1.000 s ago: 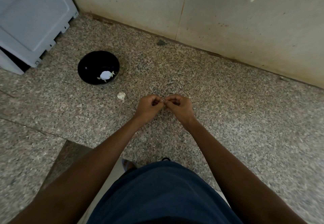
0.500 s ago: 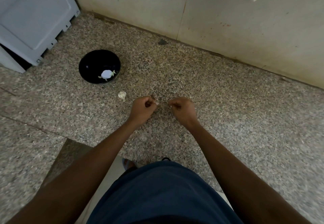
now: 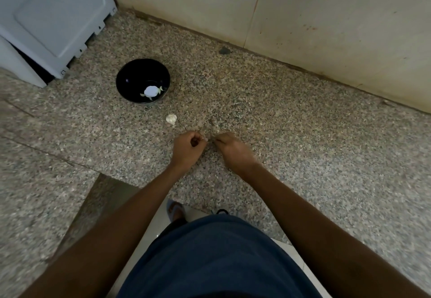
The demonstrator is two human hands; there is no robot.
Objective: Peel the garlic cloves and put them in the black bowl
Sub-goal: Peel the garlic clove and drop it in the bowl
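My left hand [image 3: 188, 148] is curled around a small garlic clove [image 3: 203, 139], of which only a pale tip shows at the fingertips. My right hand [image 3: 233, 151] is just to its right. Its curled fingertips pinch at the clove's skin, which is too small to make out. Both hands hover over the speckled stone counter [image 3: 291, 134]. The black bowl [image 3: 130, 73] stands to the upper left of my hands and holds a white peeled piece with bits of skin [image 3: 151, 91]. Another pale garlic piece [image 3: 171, 119] lies on the counter between the bowl and my left hand.
A white plastic appliance [image 3: 46, 17] stands at the far left corner. A beige tiled wall [image 3: 303, 24] runs along the back of the counter. The counter's front edge lies below my forearms, with my dark blue clothing [image 3: 217, 258] and a sandalled foot [image 3: 175, 210] beneath.
My hands met at the clove, pulled a short way apart, and have now come close together again. The camera view shifted slightly; the bowl and the loose garlic piece stayed put.
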